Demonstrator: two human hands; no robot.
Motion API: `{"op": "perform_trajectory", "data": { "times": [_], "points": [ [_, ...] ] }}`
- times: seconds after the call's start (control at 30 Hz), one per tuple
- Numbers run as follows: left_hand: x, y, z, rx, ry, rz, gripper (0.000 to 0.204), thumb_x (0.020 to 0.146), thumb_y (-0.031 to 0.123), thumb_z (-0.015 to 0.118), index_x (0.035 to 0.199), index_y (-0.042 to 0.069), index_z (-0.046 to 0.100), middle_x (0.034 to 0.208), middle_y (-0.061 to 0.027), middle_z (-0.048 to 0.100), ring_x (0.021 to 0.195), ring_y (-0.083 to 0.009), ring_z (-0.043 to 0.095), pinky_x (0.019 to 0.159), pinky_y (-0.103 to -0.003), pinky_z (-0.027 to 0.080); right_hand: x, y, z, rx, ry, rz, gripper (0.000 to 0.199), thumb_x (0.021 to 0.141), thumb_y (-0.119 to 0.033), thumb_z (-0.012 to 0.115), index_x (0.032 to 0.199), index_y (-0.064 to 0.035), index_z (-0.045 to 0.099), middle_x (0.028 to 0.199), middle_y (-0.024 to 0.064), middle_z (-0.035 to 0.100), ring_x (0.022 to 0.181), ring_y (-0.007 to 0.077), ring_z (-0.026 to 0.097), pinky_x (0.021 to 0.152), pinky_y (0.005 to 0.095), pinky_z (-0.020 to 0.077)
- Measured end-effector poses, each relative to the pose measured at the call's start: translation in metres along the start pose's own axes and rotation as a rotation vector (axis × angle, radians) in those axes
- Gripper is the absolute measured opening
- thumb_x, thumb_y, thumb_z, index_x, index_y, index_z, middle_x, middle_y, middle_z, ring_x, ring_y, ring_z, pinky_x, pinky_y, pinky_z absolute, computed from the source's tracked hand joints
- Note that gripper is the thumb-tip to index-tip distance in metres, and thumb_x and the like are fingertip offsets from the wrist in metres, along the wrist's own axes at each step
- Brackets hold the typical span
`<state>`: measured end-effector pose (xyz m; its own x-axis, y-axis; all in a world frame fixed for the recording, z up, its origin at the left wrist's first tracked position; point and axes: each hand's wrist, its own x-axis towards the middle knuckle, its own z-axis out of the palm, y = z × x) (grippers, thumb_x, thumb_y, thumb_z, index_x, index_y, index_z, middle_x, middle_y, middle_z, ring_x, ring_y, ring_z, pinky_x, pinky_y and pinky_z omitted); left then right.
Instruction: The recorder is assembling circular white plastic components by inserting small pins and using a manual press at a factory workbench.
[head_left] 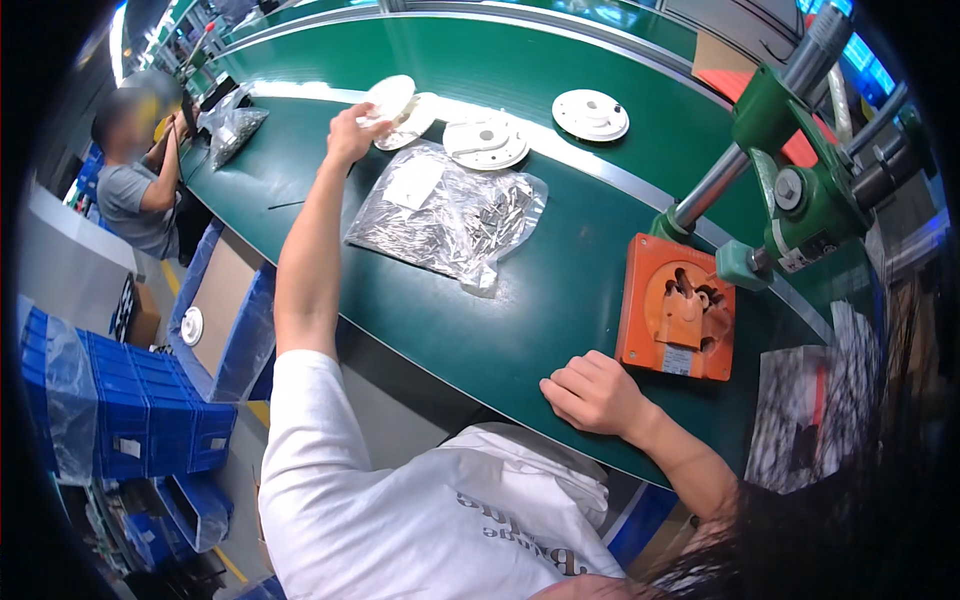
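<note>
My left hand (pixel 356 137) reaches across the table and grips the near edge of a white round plastic disc (pixel 391 95), tilted up. Just below and behind it lies another white disc (pixel 408 122), partly covered. A third white disc with raised parts (pixel 486 140) lies to the right, at the far edge of a clear plastic bag (pixel 420 215) of thin metal pins. My right hand (pixel 597 393) rests on the table's near edge with its fingers curled into a loose fist; nothing shows in it.
A green press (pixel 790 190) stands at the right over an orange fixture block (pixel 680 310). Farther back lies a white round part (pixel 590 115). Blue bins (pixel 150 400) stand at the left, where another person (pixel 145 190) sits near a small bag (pixel 235 130).
</note>
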<state>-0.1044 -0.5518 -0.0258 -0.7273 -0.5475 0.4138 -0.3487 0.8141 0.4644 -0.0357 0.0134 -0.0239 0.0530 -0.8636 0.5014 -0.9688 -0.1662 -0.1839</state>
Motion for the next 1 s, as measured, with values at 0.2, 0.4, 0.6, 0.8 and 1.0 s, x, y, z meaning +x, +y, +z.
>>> {"op": "perform_trajectory", "data": {
  "times": [0.2, 0.4, 0.6, 0.8, 1.0],
  "points": [
    [-0.081, 0.135, -0.068, 0.009, 0.109, 0.8, 0.051, 0.071, 0.024, 0.086, 0.117, 0.015, 0.067, 0.126, -0.0131, 0.06, 0.121, -0.0348, 0.054, 0.102, -0.046, 0.043, -0.002, -0.009, -0.004, -0.368, 0.235, -0.112, 0.015, 0.085, -0.014, 0.068, 0.1, -0.0127, 0.068, 0.11, 0.0015, 0.064, 0.101, 0.0156, 0.062, 0.086, 0.0345, 0.0472],
    [-0.219, 0.221, -0.067, 0.086, -0.503, 1.056, 0.062, 0.071, 0.03, 0.083, 0.126, 0.014, 0.06, 0.132, -0.0101, 0.057, 0.127, -0.0285, 0.051, 0.099, -0.047, 0.045, 0.028, -0.009, -0.008, -0.566, 0.074, 0.213, 0.025, 0.084, -0.018, 0.069, 0.107, -0.0093, 0.068, 0.118, 0.0087, 0.066, 0.108, 0.0241, 0.064, 0.096, 0.0421, 0.0466],
    [-0.164, 0.232, -0.055, -0.047, -0.495, 0.66, 0.009, 0.083, 0.013, 0.07, 0.086, 0.004, 0.068, 0.089, -0.011, 0.068, 0.088, -0.0314, 0.066, 0.074, -0.044, 0.054, 0.009, -0.012, -0.006, -0.585, -0.007, 0.256, 0.025, 0.082, -0.02, 0.07, 0.103, -0.0064, 0.069, 0.107, 0.0081, 0.068, 0.099, 0.0215, 0.065, 0.086, 0.0391, 0.0478],
    [-0.147, 0.209, -0.018, 0.452, -0.564, 0.622, 0.011, 0.079, 0.015, 0.073, 0.088, 0.009, 0.076, 0.09, -0.0087, 0.069, 0.084, -0.0305, 0.067, 0.072, -0.043, 0.054, 0.011, -0.01, -0.014, -0.42, 0.121, 0.223, 0.022, 0.081, -0.015, 0.068, 0.1, -0.0059, 0.068, 0.104, 0.0076, 0.067, 0.093, 0.0204, 0.063, 0.075, 0.0345, 0.0471],
    [-0.128, 0.184, -0.021, -0.081, -0.599, 0.753, 0.008, 0.082, 0.009, 0.07, 0.089, 0.005, 0.067, 0.087, -0.0095, 0.065, 0.081, -0.03, 0.062, 0.071, -0.041, 0.051, 0.042, 0.014, -0.057, -0.147, 0.23, 0.434, 0.023, 0.078, -0.007, 0.072, 0.101, -0.0056, 0.068, 0.097, 0.0059, 0.066, 0.078, 0.0218, 0.065, 0.063, 0.032, 0.0451]
  ]
}}
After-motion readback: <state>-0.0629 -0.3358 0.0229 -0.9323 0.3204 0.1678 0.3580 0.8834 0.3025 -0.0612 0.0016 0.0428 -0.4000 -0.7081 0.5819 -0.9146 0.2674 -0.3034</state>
